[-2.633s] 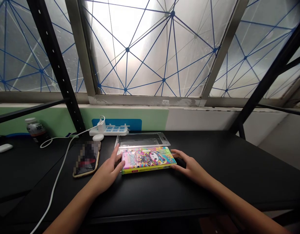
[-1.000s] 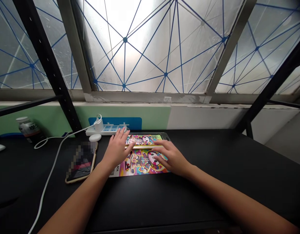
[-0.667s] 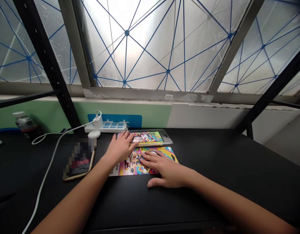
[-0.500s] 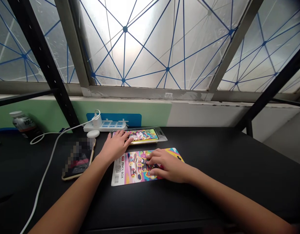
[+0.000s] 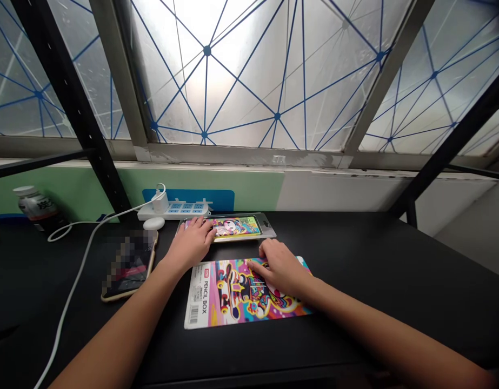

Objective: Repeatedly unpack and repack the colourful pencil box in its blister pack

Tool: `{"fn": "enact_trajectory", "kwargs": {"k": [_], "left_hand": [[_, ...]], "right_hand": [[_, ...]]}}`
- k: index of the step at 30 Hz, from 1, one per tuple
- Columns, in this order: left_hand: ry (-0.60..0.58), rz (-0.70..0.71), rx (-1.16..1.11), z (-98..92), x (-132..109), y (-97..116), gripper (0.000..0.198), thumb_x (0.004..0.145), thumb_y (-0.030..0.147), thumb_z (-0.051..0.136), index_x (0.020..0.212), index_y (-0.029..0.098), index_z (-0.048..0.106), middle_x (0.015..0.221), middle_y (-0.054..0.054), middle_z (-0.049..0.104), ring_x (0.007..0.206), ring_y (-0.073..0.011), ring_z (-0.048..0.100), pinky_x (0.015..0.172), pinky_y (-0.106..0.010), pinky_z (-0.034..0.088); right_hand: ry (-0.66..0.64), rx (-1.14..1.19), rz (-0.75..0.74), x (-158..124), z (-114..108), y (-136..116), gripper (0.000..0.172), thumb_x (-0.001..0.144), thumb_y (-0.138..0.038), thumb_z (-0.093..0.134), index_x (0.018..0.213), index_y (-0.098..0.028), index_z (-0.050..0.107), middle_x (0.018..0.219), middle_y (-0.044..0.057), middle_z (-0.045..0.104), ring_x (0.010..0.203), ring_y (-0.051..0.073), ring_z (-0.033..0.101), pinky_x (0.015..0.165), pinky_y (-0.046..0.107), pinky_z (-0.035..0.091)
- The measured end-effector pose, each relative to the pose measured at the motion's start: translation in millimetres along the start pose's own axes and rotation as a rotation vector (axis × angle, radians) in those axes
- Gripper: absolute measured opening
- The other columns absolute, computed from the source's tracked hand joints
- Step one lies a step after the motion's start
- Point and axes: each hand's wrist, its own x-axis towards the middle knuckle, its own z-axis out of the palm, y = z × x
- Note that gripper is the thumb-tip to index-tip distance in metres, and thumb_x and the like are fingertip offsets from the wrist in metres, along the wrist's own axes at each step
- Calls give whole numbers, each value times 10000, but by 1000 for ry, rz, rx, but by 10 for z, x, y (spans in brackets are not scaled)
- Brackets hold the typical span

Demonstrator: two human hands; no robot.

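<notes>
A colourful card printed "PENCIL BOX" [image 5: 243, 294] lies on the black desk in front of me, its white barcode strip on the left. My right hand [image 5: 285, 270] covers its far right part, fingers bent over the far edge and thumb on the printed face. Behind the card lies a pencil box with a bright cartoon print [image 5: 239, 226], in a clear plastic shell [image 5: 266, 224]. On the left end of that package rests my left hand [image 5: 192, 240], fingers laid out fairly flat and covering part of the print.
A phone [image 5: 131, 265] lies left of my left forearm. A white cable [image 5: 77, 281] runs from the power strip [image 5: 184, 208] to the desk's front. Farther left stands a dark bottle [image 5: 40, 208]. Black metal posts [image 5: 66, 92] rise before the patterned window [image 5: 241, 70].
The card has come nearer to me. My right hand has gone from lying over its middle to bending fingers at its far edge. My left hand stays on the package, which has shifted slightly.
</notes>
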Motion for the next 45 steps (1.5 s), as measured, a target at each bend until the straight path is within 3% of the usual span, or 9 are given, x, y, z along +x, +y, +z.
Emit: {"fn": "enact_trajectory", "kwargs": {"k": [6, 11, 15, 18, 23, 27, 34, 40, 45], "left_hand": [[28, 18, -91, -86, -16, 59, 402, 1029, 415, 280, 984, 238, 638, 1271, -97, 653, 1249, -292, 555, 1012, -426, 409], [67, 37, -145, -131, -46, 106, 417, 1020, 495, 308, 873, 238, 603, 978, -67, 698, 914, -250, 662, 800, -335, 462], [92, 65, -159, -152, -35, 92, 367, 992, 482, 399, 795, 224, 570, 879, -61, 664, 895, -248, 621, 752, -326, 446], [99, 90, -148, -150, -38, 101, 298, 963, 443, 474, 785, 223, 569, 848, -55, 644, 900, -256, 596, 753, -334, 435], [91, 73, -73, -119, -93, 186, 235, 913, 442, 558, 874, 223, 634, 927, -65, 634, 955, -288, 578, 796, -387, 424], [96, 20, -2, -86, -128, 221, 308, 911, 461, 557, 1088, 221, 636, 1077, -102, 640, 1053, -317, 564, 920, -484, 400], [-21, 37, -47, -74, -134, 196, 451, 953, 506, 454, 1331, 293, 576, 1496, -119, 479, 1386, -359, 376, 1105, -637, 229], [-121, 51, -51, -106, -139, 209, 479, 970, 535, 382, 1362, 327, 563, 1527, -91, 464, 1441, -341, 325, 1121, -683, 162], [-148, 49, -51, -121, -146, 212, 504, 968, 556, 367, 1386, 334, 540, 1526, -79, 466, 1439, -335, 337, 1129, -684, 150]], "right_hand": [[-131, 250, -46, 65, -434, 347, 363, 887, -595, 568, 811, -242, 543, 664, -22, 584, 608, 163, 517, 577, 280, 374], [-243, 184, 208, 180, -603, 1057, 507, 865, -699, 494, 735, -233, 647, 689, 7, 651, 647, 192, 582, 568, 288, 400], [-224, 131, 277, 212, -614, 1401, 531, 844, -712, 495, 714, -225, 662, 710, 39, 685, 672, 228, 620, 584, 309, 420], [-174, 113, 277, 217, -577, 1359, 505, 858, -685, 489, 778, -221, 671, 812, 71, 707, 760, 254, 646, 658, 331, 456], [-145, 164, 159, 195, -429, 902, 446, 866, -625, 536, 1003, -224, 675, 1096, 101, 685, 1012, 272, 624, 867, 356, 466], [-184, 227, 150, 177, -323, 632, 485, 866, -671, 530, 1052, -243, 662, 1040, 71, 708, 913, 241, 644, 756, 324, 478], [-165, 241, 265, 235, -306, 869, 450, 882, -641, 512, 874, -236, 707, 889, 41, 736, 816, 225, 648, 686, 306, 442], [-131, 230, 328, 263, -300, 981, 457, 832, -659, 557, 765, -230, 699, 751, 20, 708, 671, 199, 619, 601, 294, 416], [-72, 216, 330, 266, -339, 961, 430, 822, -645, 582, 732, -238, 689, 804, 28, 719, 731, 211, 637, 636, 298, 434]]}}
